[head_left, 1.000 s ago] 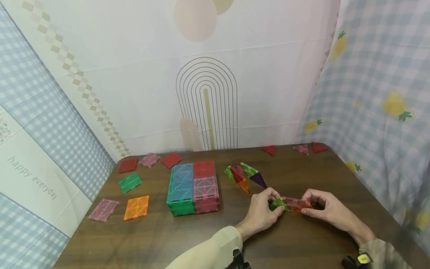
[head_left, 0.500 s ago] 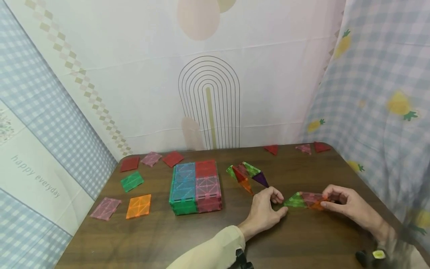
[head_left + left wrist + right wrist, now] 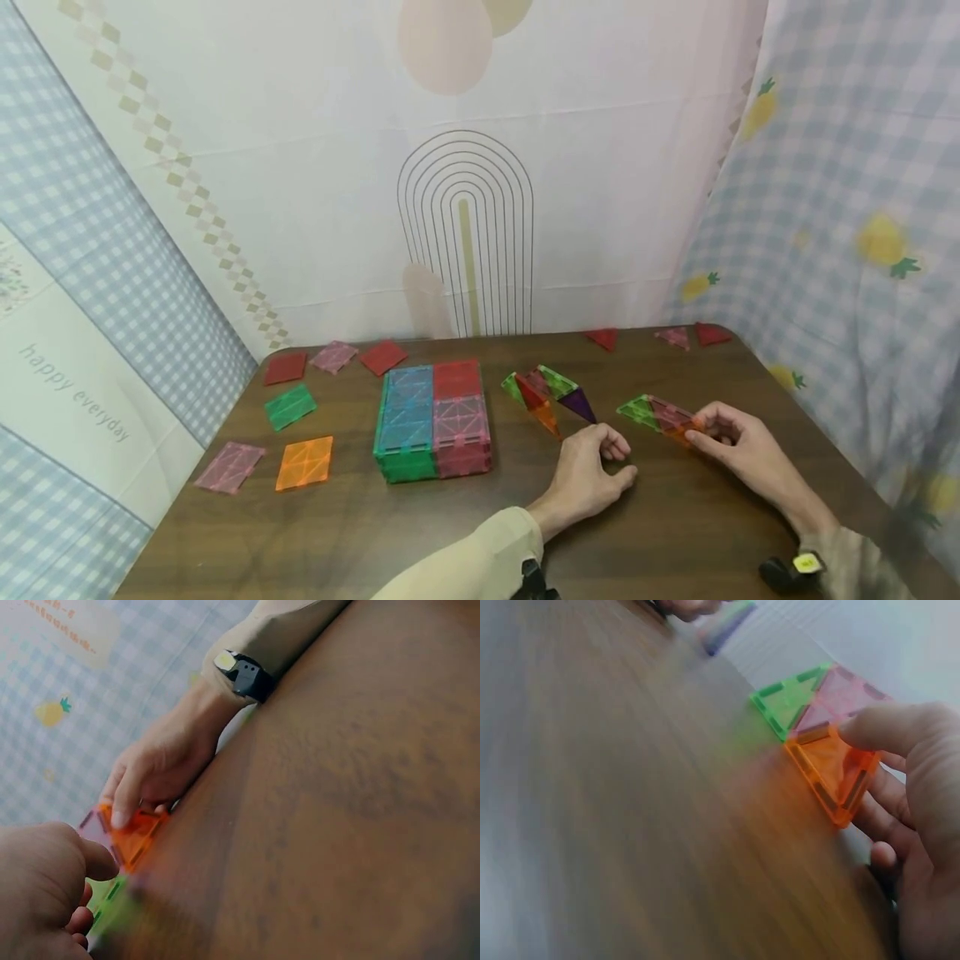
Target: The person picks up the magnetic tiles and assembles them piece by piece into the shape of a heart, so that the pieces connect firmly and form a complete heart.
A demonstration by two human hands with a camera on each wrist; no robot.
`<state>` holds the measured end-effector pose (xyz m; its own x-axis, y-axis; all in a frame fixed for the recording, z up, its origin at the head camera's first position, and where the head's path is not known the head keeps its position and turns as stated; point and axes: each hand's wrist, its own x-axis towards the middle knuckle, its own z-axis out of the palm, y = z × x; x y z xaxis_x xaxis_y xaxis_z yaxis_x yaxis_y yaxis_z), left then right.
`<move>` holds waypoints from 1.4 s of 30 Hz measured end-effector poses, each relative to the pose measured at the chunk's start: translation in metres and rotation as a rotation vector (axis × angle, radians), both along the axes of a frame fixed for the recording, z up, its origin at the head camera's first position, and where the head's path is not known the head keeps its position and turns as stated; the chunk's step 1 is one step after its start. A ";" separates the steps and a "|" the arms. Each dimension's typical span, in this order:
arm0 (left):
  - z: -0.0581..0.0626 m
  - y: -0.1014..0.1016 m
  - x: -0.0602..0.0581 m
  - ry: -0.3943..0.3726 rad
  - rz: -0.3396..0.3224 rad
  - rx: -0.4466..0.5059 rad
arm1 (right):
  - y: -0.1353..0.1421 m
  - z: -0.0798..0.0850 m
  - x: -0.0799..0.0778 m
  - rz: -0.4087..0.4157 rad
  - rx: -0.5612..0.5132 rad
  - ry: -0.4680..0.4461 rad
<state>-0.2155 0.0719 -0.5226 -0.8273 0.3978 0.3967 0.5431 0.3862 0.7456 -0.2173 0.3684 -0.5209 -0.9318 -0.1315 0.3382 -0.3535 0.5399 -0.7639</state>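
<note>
Translucent green, pink, orange triangle strip (image 3: 826, 705)

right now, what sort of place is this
Probably an indoor play or recording nook: a creased white printed cloth hangs behind a dark brown wood-look table, a blue-checked pineapple-print cloth closes the right side, and the right hand holds joined green, pink and orange translucent triangular tiles.

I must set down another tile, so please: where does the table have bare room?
A wide bare patch of the table is front left, bordered by the orange square, tile block and left sleeve. Another is between left hand and right hand, in front of the held strip. Crowded: back left, among flat squares, and between left hand and purple triangle.
</note>
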 end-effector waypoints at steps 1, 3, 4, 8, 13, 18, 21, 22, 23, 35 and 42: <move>0.000 -0.001 0.000 0.002 0.001 -0.001 | -0.006 0.000 -0.004 -0.002 -0.002 0.008; 0.000 -0.001 0.000 0.005 0.003 0.000 | -0.018 -0.001 -0.011 0.004 -0.005 0.025; 0.000 -0.002 -0.001 0.008 0.004 0.000 | -0.023 -0.001 -0.016 0.008 -0.005 0.035; -0.001 -0.001 -0.001 0.009 0.000 -0.007 | -0.047 -0.001 -0.034 0.004 0.001 0.044; -0.001 0.000 -0.001 0.017 -0.004 -0.016 | -0.070 0.000 -0.056 -0.013 0.011 0.039; -0.001 0.000 -0.001 0.028 -0.007 -0.018 | -0.087 -0.001 -0.071 -0.024 0.009 0.036; -0.001 0.000 -0.001 0.027 -0.014 -0.014 | -0.092 -0.002 -0.075 -0.021 0.018 0.030; -0.001 0.000 -0.001 0.027 -0.014 -0.014 | -0.093 -0.002 -0.076 -0.022 0.022 0.027; -0.001 0.000 -0.001 0.026 -0.015 -0.013 | -0.094 -0.001 -0.077 -0.023 0.027 0.023; -0.002 -0.002 -0.001 0.027 -0.008 -0.002 | -0.083 0.000 -0.078 0.110 -0.071 -0.041; -0.001 -0.001 -0.001 0.024 -0.006 0.002 | -0.065 0.003 -0.085 0.136 -0.261 -0.034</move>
